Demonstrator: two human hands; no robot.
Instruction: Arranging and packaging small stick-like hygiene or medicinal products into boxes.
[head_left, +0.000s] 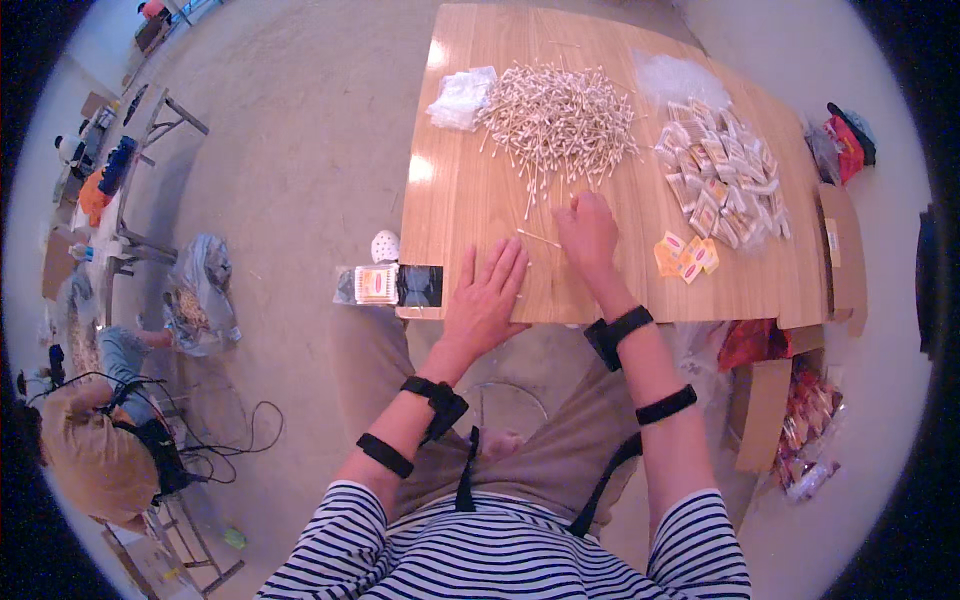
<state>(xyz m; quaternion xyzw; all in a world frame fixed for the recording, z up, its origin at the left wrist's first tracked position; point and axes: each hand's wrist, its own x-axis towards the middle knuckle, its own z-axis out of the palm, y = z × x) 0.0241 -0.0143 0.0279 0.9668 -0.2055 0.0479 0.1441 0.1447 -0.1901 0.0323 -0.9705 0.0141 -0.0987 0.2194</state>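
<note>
My left hand (pixel 488 298) lies flat at the table's front edge, fingers stretched out and nothing gripped. One loose cotton swab (pixel 540 239) lies between it and my right hand (pixel 588 235). The fingers of the right hand are curled closed just in front of a big heap of cotton swabs (pixel 565 120); whatever they hold, if anything, is hidden. More swab tips show beside my left fingers. Several yellow-orange printed cards (pixel 687 257) lie right of my right hand. Beyond them is a pile of filled swab packets (pixel 722 170).
Clear empty bags (pixel 462 98) lie left of the heap, and more clear plastic (pixel 682 80) lies at the back right. A swab packet (pixel 376 285) and black tape (pixel 420 286) sit at the table's left corner. Cardboard boxes (pixel 762 415) stand at right; a person (pixel 105 450) sits at left.
</note>
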